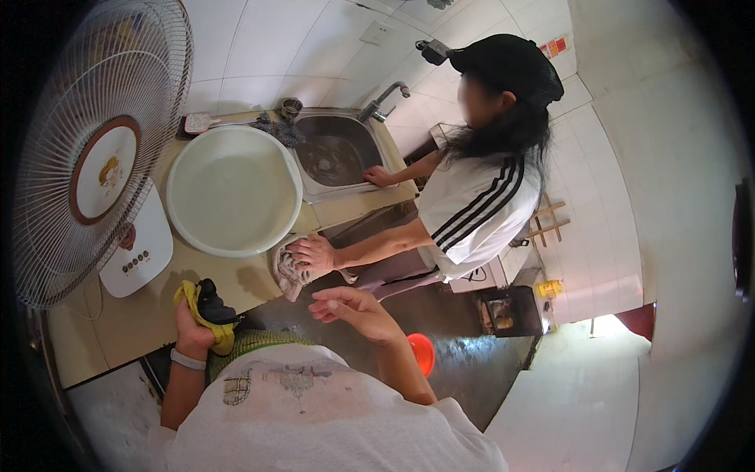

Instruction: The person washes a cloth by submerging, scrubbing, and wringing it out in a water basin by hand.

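My left hand (191,330) holds a crumpled yellow cloth (218,335) together with a soft black item (215,304), just over the counter's front edge. What the black item is I cannot tell. Away from the counter, my right hand (348,310) is raised in front of me with fingers loosely curled and apart, holding nothing. Near it, another person's hand (312,255) presses a patterned cloth (289,274) on the counter edge. A large white plastic basin (235,251) stands on the counter beyond my left hand.
An electric fan (106,171) stands on the counter at the left. Beside the basin are a steel sink (371,141) holding water and a faucet (383,103). Another person in a black cap (510,65) leans at the sink. A red plastic basin (422,354) sits on the floor.
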`<state>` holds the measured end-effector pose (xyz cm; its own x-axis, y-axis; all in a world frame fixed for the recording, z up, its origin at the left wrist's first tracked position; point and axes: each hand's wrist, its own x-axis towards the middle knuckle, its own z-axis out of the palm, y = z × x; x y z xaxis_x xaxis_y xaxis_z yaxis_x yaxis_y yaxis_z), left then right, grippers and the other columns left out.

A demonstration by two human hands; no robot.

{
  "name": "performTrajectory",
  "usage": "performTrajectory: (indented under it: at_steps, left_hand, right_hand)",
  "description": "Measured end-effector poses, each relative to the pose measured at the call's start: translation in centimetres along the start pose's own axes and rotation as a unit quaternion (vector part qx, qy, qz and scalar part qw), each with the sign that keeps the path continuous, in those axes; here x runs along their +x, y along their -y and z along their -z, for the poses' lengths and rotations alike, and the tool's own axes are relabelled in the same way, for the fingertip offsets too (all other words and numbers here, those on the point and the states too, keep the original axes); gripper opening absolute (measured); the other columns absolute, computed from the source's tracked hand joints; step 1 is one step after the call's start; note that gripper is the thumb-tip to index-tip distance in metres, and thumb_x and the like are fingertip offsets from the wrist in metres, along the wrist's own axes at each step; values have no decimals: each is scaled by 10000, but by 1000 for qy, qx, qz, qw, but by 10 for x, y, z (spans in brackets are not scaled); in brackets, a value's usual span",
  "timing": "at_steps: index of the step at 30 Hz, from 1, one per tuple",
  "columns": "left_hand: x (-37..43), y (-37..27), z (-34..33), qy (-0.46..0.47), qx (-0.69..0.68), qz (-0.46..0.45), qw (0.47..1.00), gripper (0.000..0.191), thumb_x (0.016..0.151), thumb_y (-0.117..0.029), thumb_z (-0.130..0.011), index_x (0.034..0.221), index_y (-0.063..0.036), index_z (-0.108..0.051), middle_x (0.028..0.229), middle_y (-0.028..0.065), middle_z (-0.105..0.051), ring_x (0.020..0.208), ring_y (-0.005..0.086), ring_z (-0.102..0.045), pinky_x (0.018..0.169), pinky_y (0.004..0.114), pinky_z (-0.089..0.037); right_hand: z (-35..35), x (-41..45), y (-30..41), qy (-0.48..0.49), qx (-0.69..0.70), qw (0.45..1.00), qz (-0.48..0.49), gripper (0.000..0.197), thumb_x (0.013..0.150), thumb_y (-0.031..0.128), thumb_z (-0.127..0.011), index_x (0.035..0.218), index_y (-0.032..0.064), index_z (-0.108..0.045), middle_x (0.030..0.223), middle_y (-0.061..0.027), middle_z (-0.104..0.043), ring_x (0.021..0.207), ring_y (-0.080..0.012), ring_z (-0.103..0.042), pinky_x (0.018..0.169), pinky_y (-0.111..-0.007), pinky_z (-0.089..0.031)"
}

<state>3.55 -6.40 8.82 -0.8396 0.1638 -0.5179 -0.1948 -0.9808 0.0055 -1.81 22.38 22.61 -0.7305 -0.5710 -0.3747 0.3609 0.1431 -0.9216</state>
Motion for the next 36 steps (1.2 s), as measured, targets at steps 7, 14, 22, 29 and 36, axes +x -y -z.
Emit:
performTrajectory:
  at_steps: [7, 14, 22, 29, 36]
  left_hand:
    - [3, 3, -13, -93, 16, -26, 995, 352, 864, -378, -358, 761, -112, -564, 566, -7, -435, 487, 137, -409, 477, 282, -369]
    - [3, -13, 12, -76, 4, -13, 997, 386, 863, -414, -364, 762, -108, -576, 584, 4, -462, 525, 151, -451, 505, 292, -411]
    - [-12, -16, -7, -108, -1, -22, 994, 404, 875, -408, -300, 762, -115, -553, 582, 24, -450, 540, 188, -448, 568, 382, -429]
    - [-37, -21, -13, -47, 22, -51, 997, 369, 869, -386, -323, 743, -112, -537, 581, 1, -429, 523, 170, -417, 545, 355, -392]
    - [-52, -20, -4, -50, 46, -95, 993, 375, 875, -357, -321, 855, -93, -587, 707, 44, -568, 626, 206, -536, 639, 412, -463]
  right_hand:
    - [29, 8, -43, -83, -28, 993, -80, 323, 900, 245, -484, 1130, 21, -513, 973, -83, -601, 879, -145, -579, 755, -267, -471]
    - [41, 5, -67, -139, -17, 981, -136, 308, 891, 253, -498, 1109, 36, -528, 939, -50, -603, 798, -114, -570, 709, -242, -470]
    - [32, 25, -72, -93, -18, 986, -139, 316, 882, 259, -516, 1097, 29, -535, 941, -57, -608, 797, -117, -574, 698, -243, -474]
    - [25, 42, -72, -36, -40, 990, -131, 333, 894, 271, -493, 1112, 21, -524, 973, -74, -602, 849, -142, -577, 755, -272, -477]
    - [19, 59, -83, 6, -35, 994, -107, 281, 887, 265, -510, 1053, 42, -559, 914, -46, -611, 785, -110, -582, 668, -227, -478]
